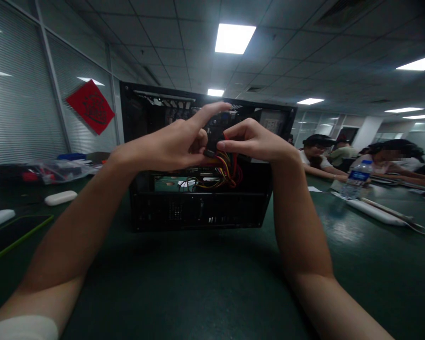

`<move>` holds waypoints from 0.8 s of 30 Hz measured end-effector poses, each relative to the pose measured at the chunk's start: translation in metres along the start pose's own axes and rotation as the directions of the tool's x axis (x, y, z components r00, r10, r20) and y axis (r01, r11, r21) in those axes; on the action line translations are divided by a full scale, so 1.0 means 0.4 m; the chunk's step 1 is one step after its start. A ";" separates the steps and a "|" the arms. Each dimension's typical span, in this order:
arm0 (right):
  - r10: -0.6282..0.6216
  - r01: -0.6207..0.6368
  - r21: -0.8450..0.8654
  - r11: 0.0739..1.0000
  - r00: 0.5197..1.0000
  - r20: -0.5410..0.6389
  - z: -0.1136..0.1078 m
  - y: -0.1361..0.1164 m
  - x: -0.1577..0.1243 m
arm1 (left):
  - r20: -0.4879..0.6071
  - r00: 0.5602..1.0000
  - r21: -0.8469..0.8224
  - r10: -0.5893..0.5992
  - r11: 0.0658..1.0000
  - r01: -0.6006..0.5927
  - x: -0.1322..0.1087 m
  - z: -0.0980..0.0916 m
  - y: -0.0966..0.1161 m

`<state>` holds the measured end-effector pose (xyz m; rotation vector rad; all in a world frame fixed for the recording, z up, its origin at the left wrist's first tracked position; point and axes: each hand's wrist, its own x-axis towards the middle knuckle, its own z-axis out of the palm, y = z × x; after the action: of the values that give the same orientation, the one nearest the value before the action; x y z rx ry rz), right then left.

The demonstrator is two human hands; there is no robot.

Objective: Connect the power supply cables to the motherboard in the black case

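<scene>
An open black computer case (198,208) stands upright on the dark green table (205,283), its inside facing me. My left hand (173,144) and my right hand (257,140) are both raised in front of its upper half. Each hand pinches at a small black connector (209,153) from which a bundle of red, yellow and black wires (230,172) runs down into the case. My left index finger sticks out above the pinch. Circuit boards at the top of the case are partly hidden behind my fingers.
A clear bag of parts (58,170), a white oblong object (61,197) and a dark tablet (10,233) lie on the left. On the right stand a water bottle (356,182) and a white bar (375,212). Other people (389,160) sit at the far right.
</scene>
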<state>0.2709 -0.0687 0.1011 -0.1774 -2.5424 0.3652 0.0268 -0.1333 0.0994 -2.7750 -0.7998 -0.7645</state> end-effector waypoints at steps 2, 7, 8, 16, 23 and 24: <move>0.001 0.000 0.019 1.000 1.000 -0.026 0.004 -0.003 0.004 | -0.050 0.999 -0.006 -0.010 1.000 0.010 -0.001 -0.011 0.008; 0.013 -0.013 0.015 1.000 1.000 -0.006 0.008 -0.004 0.008 | 0.002 1.000 -0.034 0.022 0.999 -0.022 -0.006 -0.018 0.014; 0.017 -0.017 0.011 1.000 1.000 0.004 0.008 -0.003 0.008 | 0.013 1.000 -0.024 0.025 0.999 -0.025 -0.007 -0.017 0.015; 0.003 -0.003 0.017 1.000 1.000 0.006 0.002 0.000 0.002 | -0.046 0.998 0.066 0.044 0.997 -0.041 -0.005 -0.014 0.024; 0.029 -0.030 0.044 0.999 0.999 0.016 -0.002 -0.002 -0.006 | -0.059 0.995 0.146 0.080 0.987 -0.071 -0.004 -0.010 0.024; 0.033 -0.034 0.046 0.998 0.999 0.017 -0.002 0.001 -0.005 | -0.060 0.995 0.155 0.077 0.986 -0.067 -0.004 -0.009 0.024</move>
<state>0.2730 -0.0684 0.1005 -0.2007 -2.5471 0.4404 0.0295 -0.1432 0.1016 -2.6135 -0.7107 -0.7446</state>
